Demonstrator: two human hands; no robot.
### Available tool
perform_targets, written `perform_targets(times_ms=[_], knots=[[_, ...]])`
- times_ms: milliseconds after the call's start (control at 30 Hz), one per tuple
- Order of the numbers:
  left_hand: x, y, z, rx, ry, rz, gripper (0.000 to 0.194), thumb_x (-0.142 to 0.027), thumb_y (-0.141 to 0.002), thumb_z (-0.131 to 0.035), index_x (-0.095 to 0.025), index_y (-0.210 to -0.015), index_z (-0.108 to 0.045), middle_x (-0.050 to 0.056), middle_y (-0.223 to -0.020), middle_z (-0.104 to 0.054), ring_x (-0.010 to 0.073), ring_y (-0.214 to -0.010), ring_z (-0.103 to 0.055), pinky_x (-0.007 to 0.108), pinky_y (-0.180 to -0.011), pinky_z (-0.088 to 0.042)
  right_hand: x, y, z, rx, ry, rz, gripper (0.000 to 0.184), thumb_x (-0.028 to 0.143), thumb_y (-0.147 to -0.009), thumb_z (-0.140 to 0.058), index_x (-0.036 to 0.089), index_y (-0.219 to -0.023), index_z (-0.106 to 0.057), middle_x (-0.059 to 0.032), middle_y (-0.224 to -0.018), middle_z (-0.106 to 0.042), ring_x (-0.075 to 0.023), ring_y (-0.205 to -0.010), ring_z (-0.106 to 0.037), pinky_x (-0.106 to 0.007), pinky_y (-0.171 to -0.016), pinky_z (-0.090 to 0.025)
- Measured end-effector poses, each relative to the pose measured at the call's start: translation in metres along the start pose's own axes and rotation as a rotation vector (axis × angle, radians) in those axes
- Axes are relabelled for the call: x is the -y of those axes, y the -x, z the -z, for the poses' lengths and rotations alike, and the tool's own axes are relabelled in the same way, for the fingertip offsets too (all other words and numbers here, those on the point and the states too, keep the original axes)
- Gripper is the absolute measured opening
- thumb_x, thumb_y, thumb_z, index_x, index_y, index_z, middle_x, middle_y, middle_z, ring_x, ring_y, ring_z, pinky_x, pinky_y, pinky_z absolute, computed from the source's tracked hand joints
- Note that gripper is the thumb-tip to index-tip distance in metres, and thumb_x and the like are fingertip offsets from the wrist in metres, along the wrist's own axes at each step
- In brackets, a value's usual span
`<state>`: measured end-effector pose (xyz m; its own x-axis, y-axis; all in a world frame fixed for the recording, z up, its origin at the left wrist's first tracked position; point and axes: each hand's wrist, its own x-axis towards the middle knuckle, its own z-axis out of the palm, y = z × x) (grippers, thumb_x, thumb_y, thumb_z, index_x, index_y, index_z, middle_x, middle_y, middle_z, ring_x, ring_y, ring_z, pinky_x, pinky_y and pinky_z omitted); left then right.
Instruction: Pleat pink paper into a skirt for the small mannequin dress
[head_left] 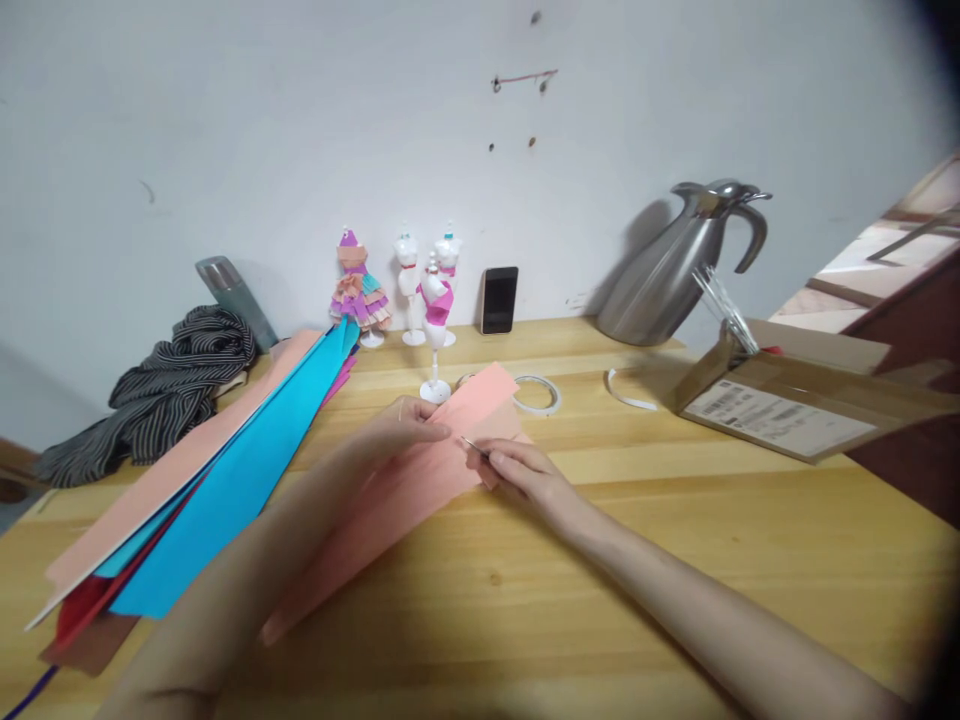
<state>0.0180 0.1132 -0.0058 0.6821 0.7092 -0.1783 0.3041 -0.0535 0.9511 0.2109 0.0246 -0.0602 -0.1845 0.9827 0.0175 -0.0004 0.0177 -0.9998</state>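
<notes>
A long strip of salmon-pink crepe paper (420, 495) slants across the middle of the table. My left hand (401, 428) is closed on its upper edge, thumb pointing to the right. From the right, my right hand (529, 478) grips what look like small scissors (474, 446), their thin metal blades at the paper; the handles are mostly hidden by my fingers. Just behind the paper stands a small white mannequin (436, 300) with a magenta wrap on its body. A roll of white tape (553, 396) lies partly behind the paper's far corner.
Coloured paper strips (217, 500) lie at left beside a striped cloth (165, 390) and a bottle (232, 295). Along the wall stand a paper-dressed mannequin (360, 290), two white ones, a phone (500, 300) and a steel jug (667, 270). A cardboard box (795, 400) sits right.
</notes>
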Motion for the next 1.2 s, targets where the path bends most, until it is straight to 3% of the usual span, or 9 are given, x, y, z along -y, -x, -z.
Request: perform_targets(times_ms=[100, 333, 633, 1033, 1200], knots=[[-0.003, 0.003, -0.001, 0.053, 0.111, 0.018, 0.033, -0.042, -0.068, -0.07, -0.011, -0.079, -0.071, 0.003, -0.069, -0.066, 0.0189, -0.07, -0.06, 0.028, -0.067, -0.043, -0.01, -0.002, -0.004, -0.052, -0.053, -0.079, 0.041, 0.057, -0.076, -0.062, 0.017, -0.078, -0.068, 0.0015, -0.059, -0.045, -0.0103, -0.052, -0.034, -0.024, -0.046, -0.022], [0.0, 0.001, -0.001, 0.074, 0.039, -0.103, 0.028, -0.039, -0.076, -0.063, -0.012, -0.074, -0.069, 0.003, -0.071, -0.066, 0.0184, -0.073, -0.06, 0.027, -0.067, -0.043, -0.006, -0.003, -0.009, -0.071, -0.187, -0.242, 0.041, 0.055, -0.071, -0.065, 0.014, -0.075, -0.066, 0.0032, -0.057, -0.047, -0.0049, -0.041, -0.026, -0.025, -0.041, -0.01], [-0.007, -0.002, -0.009, -0.047, -0.157, -0.031, 0.021, -0.034, -0.067, -0.064, -0.013, -0.066, -0.067, -0.002, -0.058, -0.055, 0.0142, -0.06, -0.051, 0.024, -0.054, -0.035, -0.014, -0.004, -0.01, -0.067, -0.266, -0.19, 0.04, 0.053, -0.072, -0.067, 0.013, -0.074, -0.063, 0.0039, -0.057, -0.048, -0.0042, -0.04, -0.031, -0.023, -0.039, -0.01], [0.002, -0.009, -0.009, -0.026, -0.055, 0.043, 0.027, -0.037, -0.061, -0.071, -0.011, -0.066, -0.068, -0.001, -0.054, -0.056, 0.0149, -0.057, -0.052, 0.024, -0.05, -0.033, -0.019, -0.005, -0.019, -0.003, -0.469, -0.144, 0.038, 0.051, -0.073, -0.069, 0.014, -0.072, -0.059, 0.0068, -0.046, -0.045, -0.0034, -0.033, -0.028, -0.021, -0.034, -0.011], [0.007, -0.011, -0.007, -0.006, -0.032, 0.079, 0.024, -0.035, -0.061, -0.071, -0.011, -0.065, -0.068, -0.002, -0.051, -0.053, 0.0133, -0.054, -0.049, 0.024, -0.049, -0.031, -0.023, -0.007, -0.02, 0.028, -0.552, -0.197, 0.035, 0.047, -0.074, -0.07, 0.016, -0.07, -0.055, 0.0071, -0.048, -0.044, -0.0029, -0.034, -0.027, -0.02, -0.034, -0.01]])
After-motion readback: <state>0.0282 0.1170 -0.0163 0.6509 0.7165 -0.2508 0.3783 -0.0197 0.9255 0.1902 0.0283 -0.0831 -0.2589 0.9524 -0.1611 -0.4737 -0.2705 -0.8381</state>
